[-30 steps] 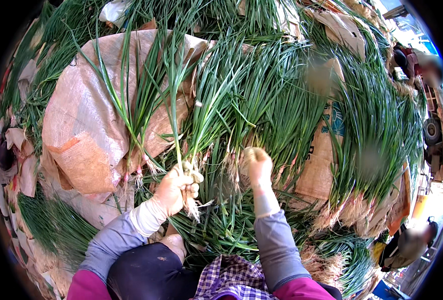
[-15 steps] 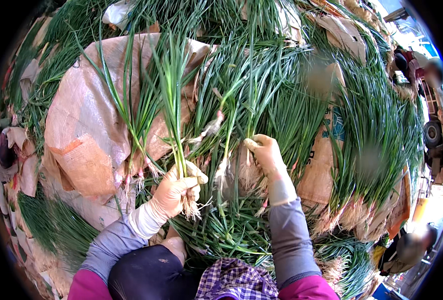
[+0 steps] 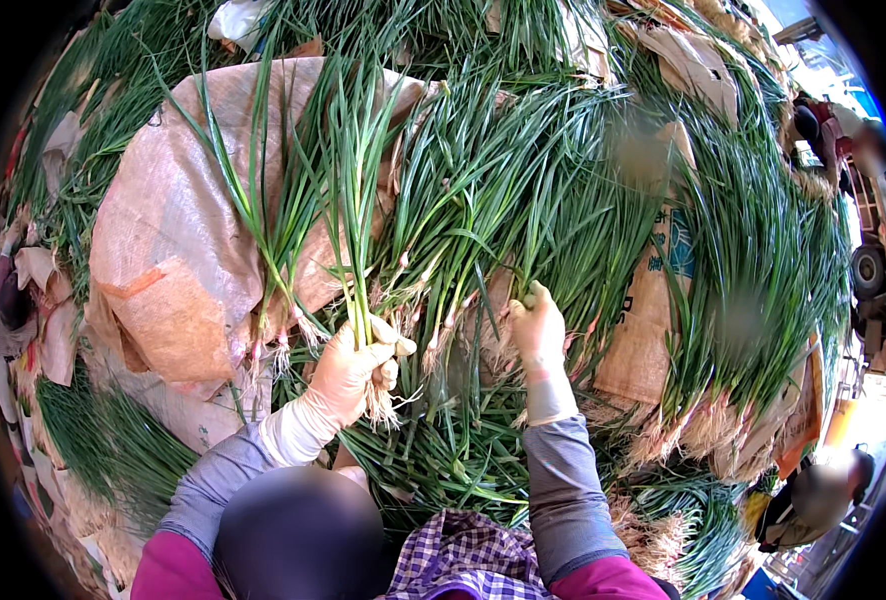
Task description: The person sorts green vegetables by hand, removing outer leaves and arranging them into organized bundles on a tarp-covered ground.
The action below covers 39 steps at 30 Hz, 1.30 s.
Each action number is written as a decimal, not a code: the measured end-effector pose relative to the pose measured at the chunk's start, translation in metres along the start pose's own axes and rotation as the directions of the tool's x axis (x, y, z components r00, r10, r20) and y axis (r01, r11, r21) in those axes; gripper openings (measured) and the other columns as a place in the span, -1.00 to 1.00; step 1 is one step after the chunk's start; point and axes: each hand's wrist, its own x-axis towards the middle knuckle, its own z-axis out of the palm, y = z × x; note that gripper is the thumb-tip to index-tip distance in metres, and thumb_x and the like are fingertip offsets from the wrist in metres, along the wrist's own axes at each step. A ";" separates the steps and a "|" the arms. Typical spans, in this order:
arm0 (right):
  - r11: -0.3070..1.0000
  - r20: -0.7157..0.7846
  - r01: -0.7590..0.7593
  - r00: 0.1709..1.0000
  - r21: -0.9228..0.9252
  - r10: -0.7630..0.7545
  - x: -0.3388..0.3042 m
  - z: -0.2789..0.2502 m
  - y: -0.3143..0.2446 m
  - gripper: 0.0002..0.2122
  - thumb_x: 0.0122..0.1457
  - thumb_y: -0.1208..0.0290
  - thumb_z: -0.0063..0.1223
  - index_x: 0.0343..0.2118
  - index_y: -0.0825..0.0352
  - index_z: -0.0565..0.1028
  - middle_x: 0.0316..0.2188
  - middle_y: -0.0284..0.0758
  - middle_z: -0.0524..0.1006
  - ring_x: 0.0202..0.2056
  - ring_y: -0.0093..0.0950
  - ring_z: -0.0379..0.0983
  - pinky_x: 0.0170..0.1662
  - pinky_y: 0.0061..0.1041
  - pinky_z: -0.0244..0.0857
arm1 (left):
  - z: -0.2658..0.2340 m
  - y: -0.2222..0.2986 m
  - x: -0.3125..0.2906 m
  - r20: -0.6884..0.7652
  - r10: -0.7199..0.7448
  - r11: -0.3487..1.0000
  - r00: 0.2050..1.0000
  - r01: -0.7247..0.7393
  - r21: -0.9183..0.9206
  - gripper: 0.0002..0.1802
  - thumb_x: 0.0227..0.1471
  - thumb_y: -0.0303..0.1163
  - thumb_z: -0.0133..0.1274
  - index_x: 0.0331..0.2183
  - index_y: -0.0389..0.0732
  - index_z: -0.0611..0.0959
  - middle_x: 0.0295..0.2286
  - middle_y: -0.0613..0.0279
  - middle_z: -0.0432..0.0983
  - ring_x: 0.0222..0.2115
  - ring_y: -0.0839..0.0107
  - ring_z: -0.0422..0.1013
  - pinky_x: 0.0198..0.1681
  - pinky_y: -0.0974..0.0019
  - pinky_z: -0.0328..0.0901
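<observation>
My left hand (image 3: 348,375), in a pale glove, is closed around a small bunch of green onions (image 3: 361,230). Their long leaves point up and away, and pale roots (image 3: 381,405) hang below my fist. To the right, my gloved right hand (image 3: 540,330) reaches to the near edge of a large heap of green onions (image 3: 563,190). Its fingertips are pinched together at the base of a green onion there, with the stem end mostly hidden by the fingers. Between the hands lie several pinkish-white stem ends with roots (image 3: 438,345).
A tan woven sack (image 3: 173,260) spreads at left, with a few green onions on its edge. Another printed sack (image 3: 633,350) lies at right beside rooted bunches (image 3: 713,425). Loose green leaves (image 3: 443,470) cover the ground before me. Other people (image 3: 813,500) are at the sides.
My right hand has shifted slightly right and down along the heap. The loose green onions that hung between my hands no longer show there. My left hand still grips its bunch.
</observation>
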 end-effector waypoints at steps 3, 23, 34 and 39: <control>0.985 0.174 -0.145 0.972 -0.095 0.159 0.000 0.014 -0.030 -0.73 0.04 0.37 0.11 -0.17 0.31 0.48 -0.27 -0.18 0.53 -0.31 -0.27 0.50 -0.18 -0.39 0.35 | 0.001 0.002 -0.004 -0.035 -0.027 1.000 0.999 0.027 0.005 -0.87 0.05 -0.60 -0.08 -0.39 -0.11 0.39 -0.43 0.10 0.48 -0.66 0.59 0.31 -0.61 0.55 0.28; 0.615 0.509 -0.427 0.860 0.663 0.048 -0.069 0.039 -0.102 -0.80 0.18 0.34 -0.02 -0.44 0.39 0.46 -0.60 -0.38 0.47 -0.55 -0.62 0.33 -0.46 -0.56 0.23 | -0.007 -0.019 0.004 0.109 -0.328 0.921 0.938 0.343 -0.183 -0.85 0.13 -0.44 -0.11 -0.24 -0.04 0.30 -0.43 0.35 0.32 -0.56 0.56 0.26 -0.45 0.29 0.30; 0.983 0.424 0.134 0.903 -0.127 -0.068 -0.039 0.011 -0.015 -0.79 0.18 0.46 -0.16 -0.47 0.39 0.53 -0.47 -0.12 0.56 -0.44 -0.35 0.53 -0.33 -0.46 0.45 | 0.000 0.016 -0.006 0.305 -0.084 0.958 0.949 0.161 -0.238 -0.67 0.07 -0.63 -0.13 -0.13 -0.05 0.35 -0.28 0.18 0.40 -0.34 0.30 0.45 -0.18 -0.14 0.41; 0.871 0.121 -0.284 0.926 -0.402 0.358 0.040 0.011 -0.004 -0.73 0.12 0.23 0.02 -0.30 0.38 0.47 -0.36 -0.07 0.54 -0.29 -0.12 0.49 -0.19 -0.31 0.36 | 0.002 -0.004 0.003 0.211 -0.234 0.932 0.949 0.281 -0.227 -0.55 0.06 -0.50 -0.04 0.01 -0.18 0.29 -0.33 0.29 0.39 -0.50 0.50 0.34 -0.44 0.33 0.32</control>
